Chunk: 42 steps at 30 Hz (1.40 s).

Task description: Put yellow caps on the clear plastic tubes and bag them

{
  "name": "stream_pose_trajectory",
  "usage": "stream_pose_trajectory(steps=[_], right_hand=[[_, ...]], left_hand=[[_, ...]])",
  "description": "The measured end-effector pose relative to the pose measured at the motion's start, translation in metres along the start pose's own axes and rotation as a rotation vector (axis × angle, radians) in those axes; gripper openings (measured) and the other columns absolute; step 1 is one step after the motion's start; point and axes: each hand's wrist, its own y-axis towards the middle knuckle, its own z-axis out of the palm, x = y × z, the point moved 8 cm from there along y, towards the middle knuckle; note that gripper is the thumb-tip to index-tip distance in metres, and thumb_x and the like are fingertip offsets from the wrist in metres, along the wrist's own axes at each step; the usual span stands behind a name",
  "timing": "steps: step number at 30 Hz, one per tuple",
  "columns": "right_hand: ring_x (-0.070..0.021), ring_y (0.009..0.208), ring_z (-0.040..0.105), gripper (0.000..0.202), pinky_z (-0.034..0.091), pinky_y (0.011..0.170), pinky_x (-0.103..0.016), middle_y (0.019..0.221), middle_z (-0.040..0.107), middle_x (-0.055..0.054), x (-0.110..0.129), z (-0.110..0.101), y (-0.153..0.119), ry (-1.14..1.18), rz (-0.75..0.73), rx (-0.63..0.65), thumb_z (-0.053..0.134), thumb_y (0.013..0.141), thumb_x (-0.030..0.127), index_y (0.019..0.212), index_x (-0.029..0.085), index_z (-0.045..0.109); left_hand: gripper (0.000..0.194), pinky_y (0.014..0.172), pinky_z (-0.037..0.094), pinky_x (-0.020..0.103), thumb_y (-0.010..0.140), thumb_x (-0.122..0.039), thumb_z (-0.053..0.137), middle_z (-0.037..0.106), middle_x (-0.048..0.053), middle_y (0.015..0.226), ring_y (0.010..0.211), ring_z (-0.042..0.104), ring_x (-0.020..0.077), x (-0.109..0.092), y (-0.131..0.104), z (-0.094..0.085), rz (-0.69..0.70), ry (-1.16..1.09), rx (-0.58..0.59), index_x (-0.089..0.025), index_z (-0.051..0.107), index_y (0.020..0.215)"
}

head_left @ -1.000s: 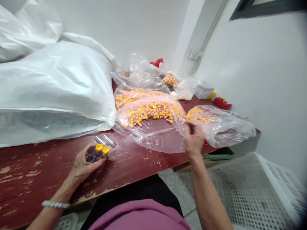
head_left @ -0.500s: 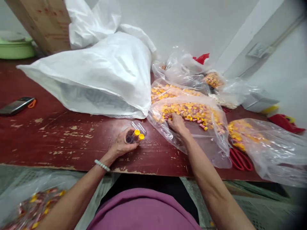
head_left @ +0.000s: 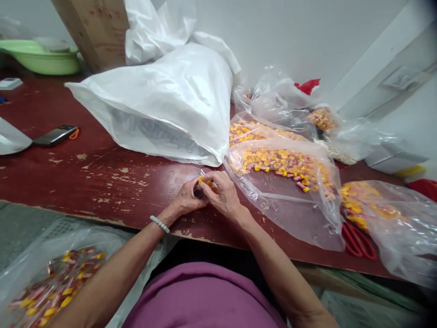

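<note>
My left hand (head_left: 187,198) is wrapped round a small bunch of clear tubes (head_left: 197,192) above the red table (head_left: 136,182). My right hand (head_left: 223,191) meets it from the right, its thumb and finger pinching a yellow cap (head_left: 204,180) at the top of one tube. More yellow shows just under those fingers. A clear bag (head_left: 273,200) of yellow caps with pink pieces (head_left: 283,159) lies open to the right. Behind my hands, a white sack (head_left: 184,91) gapes open with clear tubes (head_left: 153,132) inside.
Red-handled scissors (head_left: 358,239) lie beside another bag of caps (head_left: 382,209) at the right. A phone (head_left: 56,135) and a green basin (head_left: 51,61) are at the left. Below the table edge, a bag (head_left: 68,282) holds capped tubes.
My right hand has left the bag of caps and come left to the tubes in my left hand, with a yellow cap in its fingers. The camera view has swung to the left.
</note>
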Motion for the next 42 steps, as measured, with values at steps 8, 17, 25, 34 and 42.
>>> stream_pose_trajectory(steps=[8,17,25,34,42], right_hand=[[-0.0215,0.111,0.048,0.017,0.039,0.097,-0.040,0.119,0.056,-0.008,0.011,0.004,-0.010,-0.167,-0.030,0.053,0.049,0.089,0.028,0.094,0.021,0.065],[-0.0175,0.100,0.054,0.025,0.043,0.089,-0.034,0.105,0.061,-0.008,-0.054,-0.054,-0.003,-0.241,0.174,-0.128,0.040,0.092,0.027,0.096,0.020,0.064],[-0.0241,0.097,0.056,0.022,0.043,0.085,-0.037,0.103,0.061,-0.014,-0.193,-0.099,-0.003,-0.545,0.604,-0.126,0.054,0.079,0.023,0.096,0.015,0.065],[-0.0196,0.087,0.060,0.030,0.047,0.078,-0.033,0.096,0.065,-0.010,-0.131,-0.104,-0.016,-0.399,0.542,-0.154,0.043,0.090,0.035,0.103,0.015,0.061],[-0.0186,0.094,0.057,0.020,0.050,0.083,-0.034,0.099,0.060,-0.008,0.024,-0.028,-0.017,-0.037,-0.085,0.123,0.048,0.089,0.019,0.103,0.022,0.062]], left_hand=[[0.036,0.065,0.045,0.025,0.061,-0.022,0.066,0.059,0.000,0.080,0.070,0.054,0.0139,0.006,-0.002,0.000,-0.007,-0.018,0.010,-0.013,0.055,0.094],[0.036,0.068,0.047,0.025,0.062,-0.017,0.064,0.062,0.000,0.082,0.071,0.057,0.0135,0.009,-0.003,0.002,-0.050,0.006,-0.013,-0.016,0.055,0.097],[0.035,0.062,0.045,0.022,0.059,-0.017,0.065,0.061,-0.001,0.077,0.066,0.056,0.0124,0.002,-0.003,0.001,-0.077,-0.049,0.017,-0.015,0.056,0.093],[0.037,0.062,0.045,0.023,0.059,-0.019,0.067,0.060,0.000,0.078,0.066,0.055,0.0119,0.004,-0.003,0.003,-0.115,-0.095,0.018,-0.014,0.053,0.093],[0.035,0.065,0.044,0.023,0.060,-0.017,0.065,0.059,-0.001,0.079,0.069,0.054,0.0125,-0.001,-0.002,0.001,-0.034,-0.023,0.029,-0.015,0.055,0.093]])
